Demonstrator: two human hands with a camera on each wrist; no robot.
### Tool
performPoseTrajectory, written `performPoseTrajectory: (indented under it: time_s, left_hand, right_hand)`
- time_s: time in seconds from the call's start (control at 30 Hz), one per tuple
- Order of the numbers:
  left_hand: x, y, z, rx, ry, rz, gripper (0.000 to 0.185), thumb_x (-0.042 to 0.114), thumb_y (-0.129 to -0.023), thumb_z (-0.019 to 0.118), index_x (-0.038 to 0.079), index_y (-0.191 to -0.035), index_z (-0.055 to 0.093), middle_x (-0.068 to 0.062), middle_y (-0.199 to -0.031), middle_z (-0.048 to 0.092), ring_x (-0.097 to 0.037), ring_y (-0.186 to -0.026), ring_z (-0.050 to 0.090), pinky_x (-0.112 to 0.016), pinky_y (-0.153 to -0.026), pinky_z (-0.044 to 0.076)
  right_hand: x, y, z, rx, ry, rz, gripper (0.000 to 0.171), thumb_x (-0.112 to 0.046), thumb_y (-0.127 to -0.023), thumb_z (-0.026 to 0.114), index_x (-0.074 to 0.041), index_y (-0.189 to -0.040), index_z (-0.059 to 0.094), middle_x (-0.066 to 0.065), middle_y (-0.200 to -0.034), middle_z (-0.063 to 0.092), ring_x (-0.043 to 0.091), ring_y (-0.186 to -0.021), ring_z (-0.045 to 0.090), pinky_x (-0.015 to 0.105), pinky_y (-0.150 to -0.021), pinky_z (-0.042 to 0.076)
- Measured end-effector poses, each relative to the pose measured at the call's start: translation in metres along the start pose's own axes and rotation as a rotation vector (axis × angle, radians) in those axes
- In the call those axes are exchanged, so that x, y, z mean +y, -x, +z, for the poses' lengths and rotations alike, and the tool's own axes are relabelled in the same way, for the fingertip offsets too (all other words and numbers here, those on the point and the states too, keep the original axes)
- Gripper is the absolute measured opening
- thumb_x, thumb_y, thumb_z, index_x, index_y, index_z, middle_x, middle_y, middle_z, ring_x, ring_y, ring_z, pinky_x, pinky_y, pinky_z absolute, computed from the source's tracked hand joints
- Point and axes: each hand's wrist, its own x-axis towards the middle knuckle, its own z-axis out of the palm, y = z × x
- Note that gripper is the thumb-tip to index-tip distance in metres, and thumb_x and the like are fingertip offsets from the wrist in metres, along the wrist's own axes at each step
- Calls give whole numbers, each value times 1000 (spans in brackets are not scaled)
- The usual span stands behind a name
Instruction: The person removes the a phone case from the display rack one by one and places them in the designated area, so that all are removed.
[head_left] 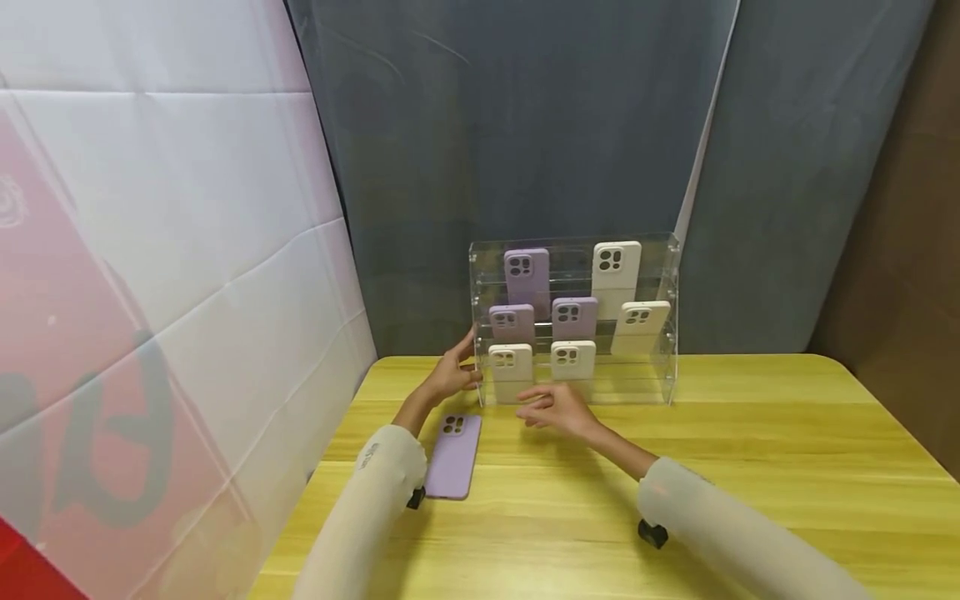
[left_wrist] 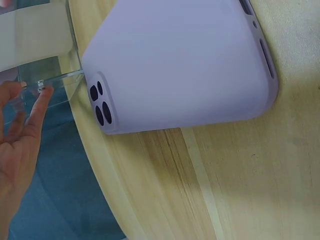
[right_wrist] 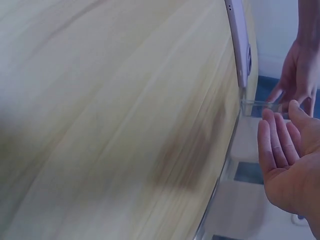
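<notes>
Near the back edge of the worktop (head_left: 750,437), the left hand (head_left: 452,373) grips the side of the stand (head_left: 633,387). The right hand (head_left: 561,410), loosely open, holds nothing. A purple case (head_left: 452,462) lies near the left edge. Slow, even moves should keep the stand's cases (head_left: 617,271) from slipping.

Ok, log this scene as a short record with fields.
Surface: wood-grain table
Stand: clear display stand
Top row: lilac phone case, white phone case
Middle row: two lilac cases, one white case
Bottom row: two white cases
Loose: lilac case on table
Left hand: touching stand's left side
Right hand: holding nothing
</notes>
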Motion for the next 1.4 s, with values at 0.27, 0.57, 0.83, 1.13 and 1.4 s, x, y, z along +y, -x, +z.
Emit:
performPoseTrajectory:
  time_s: [0.27,0.57,0.83,1.13,1.4]
  left_hand:
    - [-1,-3,2,8,3,-25,101,-15,-96,59,32,-168,5,-28,-165,27,-50,-143,41,-53,-94,59]
    - [0,-2,2,1,-17,-3,101,-14,-96,58,31,-168,5,-32,-163,28,-52,-142,41,-52,-92,59]
    - [0,-2,2,4,-12,1,100,-14,-96,57,32,-168,6,-33,-163,27,-52,-142,41,-48,-90,61]
    - [1,-1,2,5,-12,7,100,-14,-96,58,30,-168,5,-32,-164,26,-53,-142,40,-51,-94,59]
    - [-1,-5,2,27,-22,-12,96,-14,-95,60,22,-168,9,-28,-165,28,-51,-142,41,-49,-92,60]
  right_hand:
    - [-1,10,-19,29,45,-18,28,-2,-92,77,10,-117,72,24,-96,77,40,-81,77,54,-76,62]
    - [1,23,-46,71,60,6,33,-3,-94,75,13,-122,69,25,-100,77,46,-87,75,57,-80,61]
    - [5,31,-74,130,126,4,32,-5,-94,76,12,-120,70,23,-99,77,46,-87,75,54,-79,61]
    - [4,39,-97,205,168,-5,30,-7,-92,78,7,-119,73,20,-99,78,43,-88,76,55,-78,61]
    - [-1,39,-115,272,216,-16,31,-7,-93,77,7,-120,72,20,-99,78,49,-92,73,42,-74,64]
